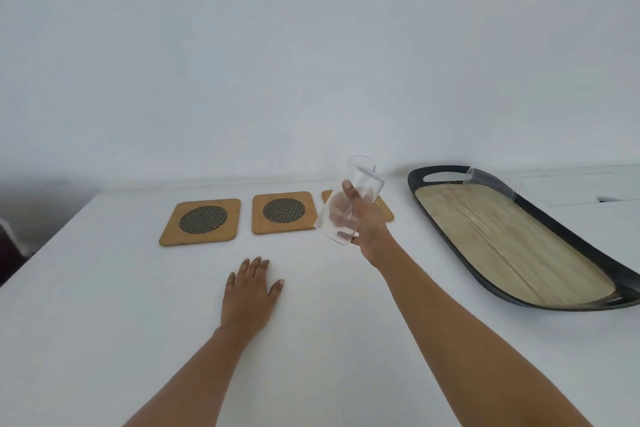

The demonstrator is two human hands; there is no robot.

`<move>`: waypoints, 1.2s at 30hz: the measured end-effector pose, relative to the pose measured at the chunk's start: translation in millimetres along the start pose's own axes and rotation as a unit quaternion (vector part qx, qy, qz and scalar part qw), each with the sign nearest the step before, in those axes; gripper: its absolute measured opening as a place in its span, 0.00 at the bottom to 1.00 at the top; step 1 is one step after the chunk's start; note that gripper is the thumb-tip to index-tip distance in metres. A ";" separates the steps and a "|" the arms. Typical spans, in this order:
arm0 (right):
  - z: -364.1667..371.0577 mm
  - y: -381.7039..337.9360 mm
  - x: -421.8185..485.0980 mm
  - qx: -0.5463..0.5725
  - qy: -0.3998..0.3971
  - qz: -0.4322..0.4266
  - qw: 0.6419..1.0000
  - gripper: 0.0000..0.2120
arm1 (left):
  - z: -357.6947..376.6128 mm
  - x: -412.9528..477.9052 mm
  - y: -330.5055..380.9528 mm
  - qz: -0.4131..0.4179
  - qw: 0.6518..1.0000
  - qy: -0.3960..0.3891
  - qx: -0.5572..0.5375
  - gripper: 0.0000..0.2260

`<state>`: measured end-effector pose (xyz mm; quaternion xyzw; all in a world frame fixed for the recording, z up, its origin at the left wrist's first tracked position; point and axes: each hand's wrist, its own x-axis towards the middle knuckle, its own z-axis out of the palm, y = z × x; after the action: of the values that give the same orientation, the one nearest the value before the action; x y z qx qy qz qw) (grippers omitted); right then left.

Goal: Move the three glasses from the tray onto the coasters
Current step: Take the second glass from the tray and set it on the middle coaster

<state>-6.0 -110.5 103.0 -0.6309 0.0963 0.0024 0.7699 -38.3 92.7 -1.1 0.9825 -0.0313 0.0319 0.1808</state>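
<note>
My right hand (pixel 369 230) is closed around a clear glass (pixel 363 177), held tilted above the table in front of the right coaster (pixel 385 212), which it partly hides. The left coaster (pixel 200 221) and the middle coaster (pixel 284 212) are square, wooden, with a dark mesh disc, and both are bare. My left hand (pixel 247 295) lies flat on the white table, fingers apart, holding nothing. At the right lies an oval tray (pixel 502 246) with a black rim and a bamboo floor. Another clear glass (pixel 491 184) stands at its far end.
The white table (pixel 104 322) ends at a left edge with a dark area beyond it. A plain white wall rises behind the coasters. Behind the tray is another white surface with a small dark slot (pixel 606 199).
</note>
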 end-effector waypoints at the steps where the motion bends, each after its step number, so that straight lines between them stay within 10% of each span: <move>1: 2.8 1.1 4.3 -0.038 0.014 -0.007 0.999 0.21 | -1.4 2.7 -4.5 -0.007 1.000 0.004 -0.002 0.25; 5: 12.5 3.4 19.5 -0.209 0.006 -0.099 0.973 0.24 | -6.8 13.5 -17.0 -0.028 0.999 0.018 -0.015 0.25; 17: 45.6 -35.4 65.7 -0.655 -0.010 -0.142 0.742 0.40 | -13.5 38.9 -28.5 -0.063 0.998 0.024 -0.018 0.26; 36: 115.1 -30.7 119.8 -0.644 -0.029 -0.160 0.748 0.38 | -1.6 39.1 -30.7 -0.060 0.995 0.075 0.007 0.27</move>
<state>132.1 -19.0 136.0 -0.9828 -0.0529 -0.0406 0.1723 2.8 119.9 -7.6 0.9788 0.0417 0.0945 0.1771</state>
